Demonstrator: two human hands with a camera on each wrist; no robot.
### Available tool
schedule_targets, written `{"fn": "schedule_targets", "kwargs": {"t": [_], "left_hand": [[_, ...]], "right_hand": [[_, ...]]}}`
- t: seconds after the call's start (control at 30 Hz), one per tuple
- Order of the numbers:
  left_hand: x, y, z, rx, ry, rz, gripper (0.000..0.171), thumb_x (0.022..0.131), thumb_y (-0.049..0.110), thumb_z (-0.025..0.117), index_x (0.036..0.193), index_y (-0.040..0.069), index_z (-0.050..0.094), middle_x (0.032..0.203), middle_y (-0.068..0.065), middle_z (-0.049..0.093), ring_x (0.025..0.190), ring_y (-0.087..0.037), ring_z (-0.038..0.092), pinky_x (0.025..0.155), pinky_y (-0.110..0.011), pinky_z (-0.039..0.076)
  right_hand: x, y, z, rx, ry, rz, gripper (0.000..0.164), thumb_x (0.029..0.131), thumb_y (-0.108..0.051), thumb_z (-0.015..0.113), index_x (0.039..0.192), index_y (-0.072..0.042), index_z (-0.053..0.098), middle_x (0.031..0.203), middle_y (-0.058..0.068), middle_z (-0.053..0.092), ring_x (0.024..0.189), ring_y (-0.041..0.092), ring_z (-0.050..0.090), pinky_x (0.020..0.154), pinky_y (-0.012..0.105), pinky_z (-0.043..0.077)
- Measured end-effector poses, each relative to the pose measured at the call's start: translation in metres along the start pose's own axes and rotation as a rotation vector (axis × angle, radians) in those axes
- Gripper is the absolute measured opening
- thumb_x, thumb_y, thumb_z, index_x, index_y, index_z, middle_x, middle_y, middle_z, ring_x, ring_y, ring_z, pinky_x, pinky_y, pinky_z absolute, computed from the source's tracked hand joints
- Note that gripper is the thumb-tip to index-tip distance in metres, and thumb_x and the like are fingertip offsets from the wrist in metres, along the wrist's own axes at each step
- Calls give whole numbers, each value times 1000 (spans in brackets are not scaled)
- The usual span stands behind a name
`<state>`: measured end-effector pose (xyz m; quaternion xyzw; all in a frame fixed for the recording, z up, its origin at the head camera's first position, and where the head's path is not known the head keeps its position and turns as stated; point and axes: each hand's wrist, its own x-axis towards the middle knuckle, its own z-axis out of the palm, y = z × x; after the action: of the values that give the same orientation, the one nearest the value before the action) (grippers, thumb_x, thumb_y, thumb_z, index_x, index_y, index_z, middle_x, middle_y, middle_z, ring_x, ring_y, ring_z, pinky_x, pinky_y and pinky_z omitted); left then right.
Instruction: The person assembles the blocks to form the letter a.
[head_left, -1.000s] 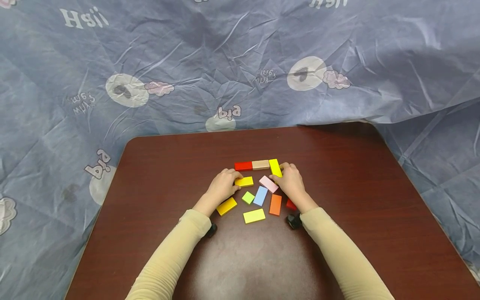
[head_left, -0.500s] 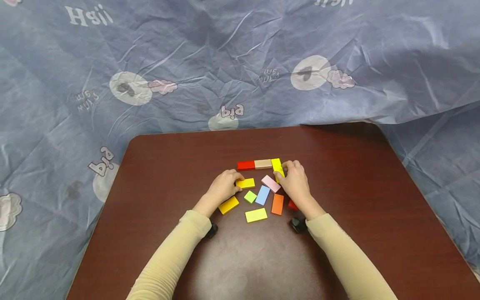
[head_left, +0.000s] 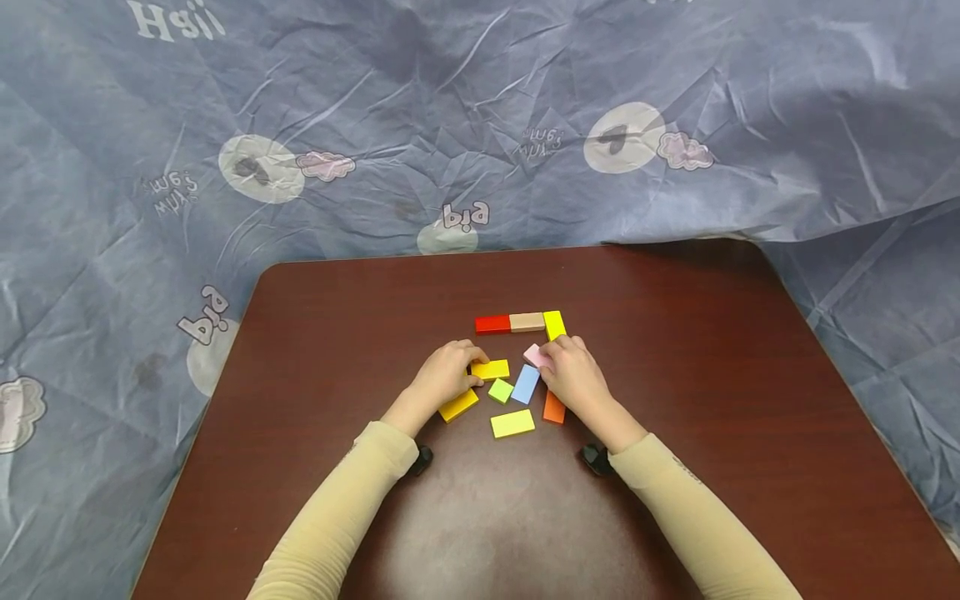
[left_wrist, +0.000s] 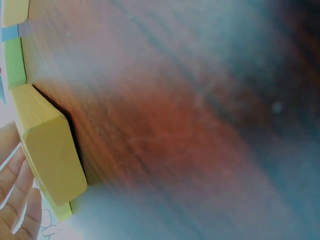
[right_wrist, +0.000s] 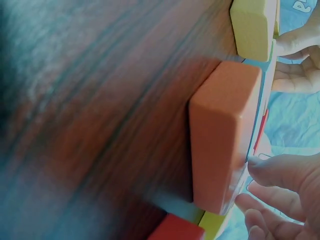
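My left hand (head_left: 447, 372) pinches the left end of a yellow block (head_left: 491, 370) between thumb and fingers. At the pink block (head_left: 534, 356), my right hand (head_left: 576, 377) has its thumb and fingers around the right end, which they hide. The far row holds a red block (head_left: 492, 324), a plain wooden block (head_left: 527, 322) and, angled toward me at its right end, a bright yellow block (head_left: 554, 324) partly covered by the right hand. In the left wrist view, a deep yellow block (left_wrist: 52, 155) stands before the left fingers.
Between the hands lie a small green block (head_left: 500, 390) and a blue block (head_left: 526, 384). Nearer are a pale yellow block (head_left: 513, 423) and an orange block (head_left: 554, 408). A red block (right_wrist: 177, 230) shows in the right wrist view. Patterned cloth (head_left: 360, 108) hangs behind the table (head_left: 360, 308).
My right hand has let go of the bright yellow block at the row's right end and moved nearer, onto the pink block. The left hand stays at its yellow block.
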<state>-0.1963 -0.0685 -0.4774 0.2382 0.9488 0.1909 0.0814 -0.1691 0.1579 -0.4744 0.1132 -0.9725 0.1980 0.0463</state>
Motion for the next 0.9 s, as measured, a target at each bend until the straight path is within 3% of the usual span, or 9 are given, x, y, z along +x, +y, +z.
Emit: {"fn": "schedule_targets", "kwargs": {"t": [0.33,0.9], "left_hand": [[-5,2,2,14,3,27,30,83,19,80,111,12,72,104,-3,68,97,-21,62,93,-36,51],[-23,8,4,10,-16,60,30,82,18,81,110,12,72,104,-1,68,93,-17,62,89,-34,52]], "right_hand": [[0,2,2,34,-28,28,24,85,-5,69,108,2,71,107,18,67,92,32,53,81,42,50],[-10,-3,5,62,-51,-90,23,82,-2,74,105,-3,74,107,9,72,94,29,56,83,39,52]]}}
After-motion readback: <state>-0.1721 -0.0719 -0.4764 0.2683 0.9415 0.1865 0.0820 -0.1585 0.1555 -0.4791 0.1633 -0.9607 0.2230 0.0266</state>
